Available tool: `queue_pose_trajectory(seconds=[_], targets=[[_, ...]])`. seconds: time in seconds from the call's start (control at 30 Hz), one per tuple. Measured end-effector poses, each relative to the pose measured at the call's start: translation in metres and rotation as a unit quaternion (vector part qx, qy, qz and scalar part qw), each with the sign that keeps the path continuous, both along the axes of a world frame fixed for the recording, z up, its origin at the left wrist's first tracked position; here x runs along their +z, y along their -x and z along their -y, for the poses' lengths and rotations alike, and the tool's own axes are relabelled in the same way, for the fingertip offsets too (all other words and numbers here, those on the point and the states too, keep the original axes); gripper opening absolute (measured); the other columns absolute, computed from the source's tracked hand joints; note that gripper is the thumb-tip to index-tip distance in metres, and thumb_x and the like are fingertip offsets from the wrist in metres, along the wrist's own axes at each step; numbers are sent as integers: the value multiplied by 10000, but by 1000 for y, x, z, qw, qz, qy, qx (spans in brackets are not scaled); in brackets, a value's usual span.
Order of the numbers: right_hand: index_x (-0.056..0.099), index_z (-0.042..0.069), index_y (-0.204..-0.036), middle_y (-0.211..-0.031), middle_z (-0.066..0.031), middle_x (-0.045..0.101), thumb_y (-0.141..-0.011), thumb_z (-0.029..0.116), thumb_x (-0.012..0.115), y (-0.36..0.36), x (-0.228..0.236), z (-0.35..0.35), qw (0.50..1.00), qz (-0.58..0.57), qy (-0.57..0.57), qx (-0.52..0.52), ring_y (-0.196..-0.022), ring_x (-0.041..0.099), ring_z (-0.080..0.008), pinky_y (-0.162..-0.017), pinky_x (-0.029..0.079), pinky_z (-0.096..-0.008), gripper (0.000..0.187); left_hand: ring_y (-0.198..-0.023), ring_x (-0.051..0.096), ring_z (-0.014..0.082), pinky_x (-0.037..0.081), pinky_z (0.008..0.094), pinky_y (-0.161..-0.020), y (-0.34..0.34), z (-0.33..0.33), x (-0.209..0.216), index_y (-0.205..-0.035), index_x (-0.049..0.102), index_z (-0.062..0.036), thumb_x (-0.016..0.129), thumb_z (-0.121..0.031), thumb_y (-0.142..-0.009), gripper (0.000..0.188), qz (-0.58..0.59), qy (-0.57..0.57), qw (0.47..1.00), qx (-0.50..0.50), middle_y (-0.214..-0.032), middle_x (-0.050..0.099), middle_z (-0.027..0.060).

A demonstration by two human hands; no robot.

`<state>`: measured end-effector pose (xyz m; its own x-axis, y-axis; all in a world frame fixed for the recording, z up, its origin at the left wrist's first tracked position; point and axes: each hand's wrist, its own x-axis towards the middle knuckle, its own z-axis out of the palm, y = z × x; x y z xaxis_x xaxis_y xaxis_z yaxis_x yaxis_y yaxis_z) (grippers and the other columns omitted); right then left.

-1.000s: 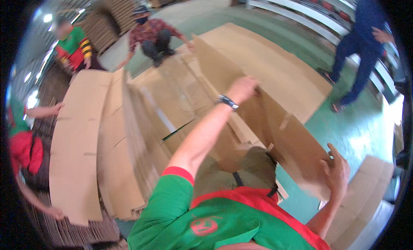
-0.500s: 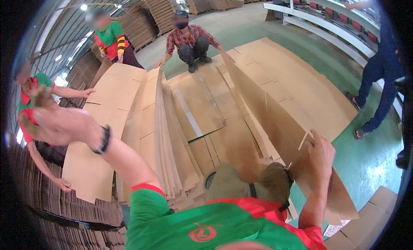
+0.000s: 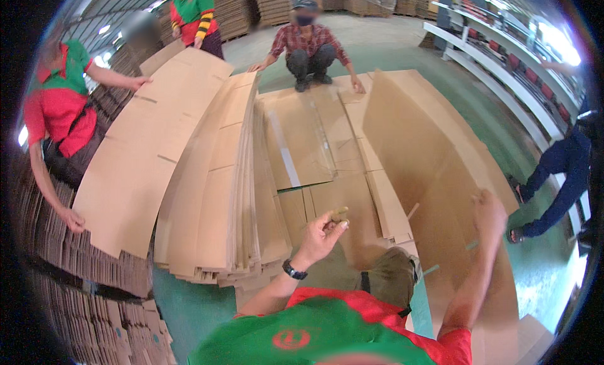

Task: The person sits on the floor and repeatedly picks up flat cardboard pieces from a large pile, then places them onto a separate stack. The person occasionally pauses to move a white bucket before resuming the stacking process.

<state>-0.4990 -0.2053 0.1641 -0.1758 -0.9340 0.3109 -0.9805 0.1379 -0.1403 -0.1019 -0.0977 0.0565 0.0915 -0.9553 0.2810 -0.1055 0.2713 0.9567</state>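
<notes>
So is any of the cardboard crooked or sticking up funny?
Yes. One big cardboard sheet stands up tilted on the right, with the right hand on its edge, while the other sheets lie flat. The stack of sheets beside it is fanned out, edges uneven.

A person in a checked shirt crouched at the far end of the flat cardboard sheets on the green floor. Two people in green and red shirts stood by a big stack of cardboard on the left. A person in dark blue clothes stood near white shelves on the right.
</notes>
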Motion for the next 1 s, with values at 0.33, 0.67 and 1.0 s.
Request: queue_pose_trajectory(seconds=[0.33,0.67,1.0], targets=[[690,16,-1053,-1003,-204,693,-929,364,582,59,34,-228,942,193,-39,-273,-925,675,-350,-803,521,-431,385,-748,592,109,493,293,-704,-14,48,-36,-922,646,-6,657,-191,-939,186,155,-148,976,49,-821,672,36],[684,155,-1165,-1114,-122,698,-868,384,648,27,-1,-492,798,73,-22,-597,-1072,642,-319,-898,506,-432,377,-873,653,154,550,293,-787,22,71,-52,-1311,542,-17,579,-172,-995,354,53,-80,966,-239,-980,653,79],[700,-3,-1068,-909,-88,729,-864,303,680,117,-91,-682,742,206,98,-630,-801,661,-158,-744,504,-321,368,-902,635,137,549,284,-813,94,66,-42,-1334,522,-6,582,-152,-991,377,57,-75,938,-332,-991,647,73]])
